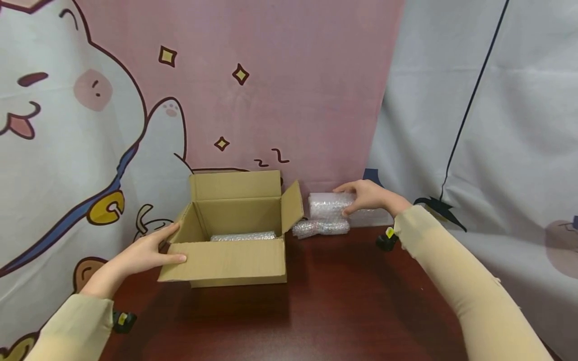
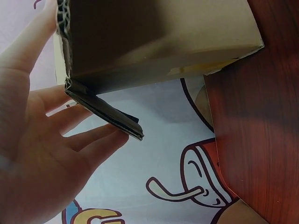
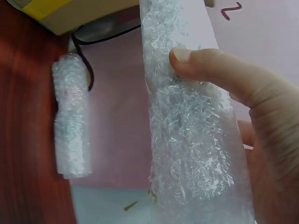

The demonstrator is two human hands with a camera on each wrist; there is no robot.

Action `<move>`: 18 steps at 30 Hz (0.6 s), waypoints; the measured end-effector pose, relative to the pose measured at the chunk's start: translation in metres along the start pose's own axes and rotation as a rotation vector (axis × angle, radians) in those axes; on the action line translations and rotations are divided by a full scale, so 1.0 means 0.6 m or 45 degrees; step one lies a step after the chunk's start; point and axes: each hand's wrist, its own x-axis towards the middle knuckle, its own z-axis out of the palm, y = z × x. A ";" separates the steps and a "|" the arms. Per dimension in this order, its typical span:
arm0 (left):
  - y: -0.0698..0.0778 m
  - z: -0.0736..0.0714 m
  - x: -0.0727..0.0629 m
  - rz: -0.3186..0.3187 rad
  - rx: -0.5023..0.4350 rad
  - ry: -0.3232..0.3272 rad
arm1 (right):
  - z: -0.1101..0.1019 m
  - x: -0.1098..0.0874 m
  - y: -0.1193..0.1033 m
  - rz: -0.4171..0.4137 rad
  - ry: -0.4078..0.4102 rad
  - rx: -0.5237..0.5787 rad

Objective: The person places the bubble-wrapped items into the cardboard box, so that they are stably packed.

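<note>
An open cardboard box (image 1: pixel 239 263) stands on the table, its flaps spread. A bubble-wrapped item (image 1: pixel 244 236) lies inside, mostly hidden by the front flap. My left hand (image 1: pixel 140 253) is at the box's left front corner, its thumb on the front flap and its fairly straight fingers against the left flap (image 2: pixel 105 114). At the back right, my right hand (image 1: pixel 368 194) grips a bubble-wrapped package (image 3: pixel 187 135) between thumb and fingers; what is inside the wrap cannot be made out. A smaller bubble-wrapped roll (image 3: pixel 72 121) lies in front of that package, apart from the hand.
The dark red-brown table (image 1: pixel 343 301) runs beneath everything. Right behind the box and packages hangs a printed cloth (image 1: pixel 289 100) with cartoon figures. Both forearms wear pale sleeves, with a small black device (image 1: pixel 387 239) at the right wrist.
</note>
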 end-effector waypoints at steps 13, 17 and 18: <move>0.001 0.001 -0.001 -0.008 0.004 0.001 | -0.062 0.006 -0.021 -0.015 0.032 -0.016; 0.001 0.001 -0.001 -0.011 -0.009 -0.002 | -0.077 0.013 -0.031 -0.036 0.063 -0.036; 0.001 0.001 -0.001 -0.010 -0.013 -0.001 | -0.081 0.015 -0.035 -0.038 0.068 -0.034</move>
